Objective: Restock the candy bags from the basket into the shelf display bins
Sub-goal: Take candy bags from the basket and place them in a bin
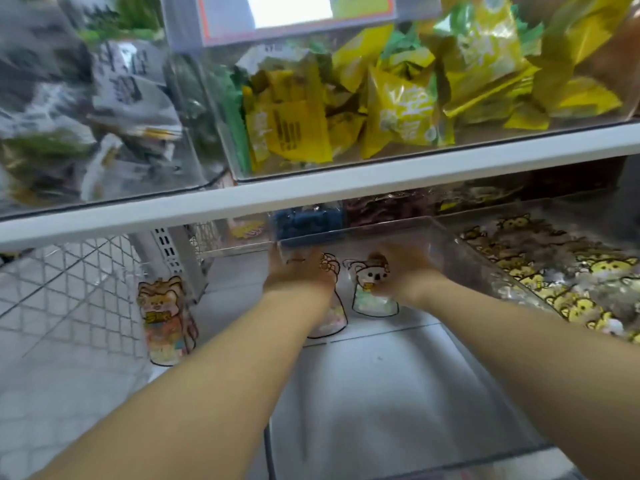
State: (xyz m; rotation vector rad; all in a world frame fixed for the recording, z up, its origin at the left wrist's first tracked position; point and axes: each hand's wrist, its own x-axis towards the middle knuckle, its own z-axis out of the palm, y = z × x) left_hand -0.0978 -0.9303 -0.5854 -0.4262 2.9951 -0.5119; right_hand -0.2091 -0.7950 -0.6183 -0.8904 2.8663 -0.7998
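Observation:
Both my arms reach under the white shelf edge into a clear display bin (pixel 485 393) on the lower shelf. My left hand (pixel 299 271) holds a clear candy bag with a flower print (pixel 329 320). My right hand (pixel 403 271) grips the top of a second clear bag printed with a koala (pixel 372 296). Both bags stand upright at the back of the bin, side by side. A third animal-print candy bag (pixel 166 323) stands outside the bin to the left. The basket is not in view.
The white shelf edge (pixel 311 195) crosses just above my hands. Above it sits a clear bin of yellow and green packets (pixel 398 109). A bin of yellow bear-print bags (pixel 561 271) lies to the right. White wire mesh (pixel 69 289) is at the left.

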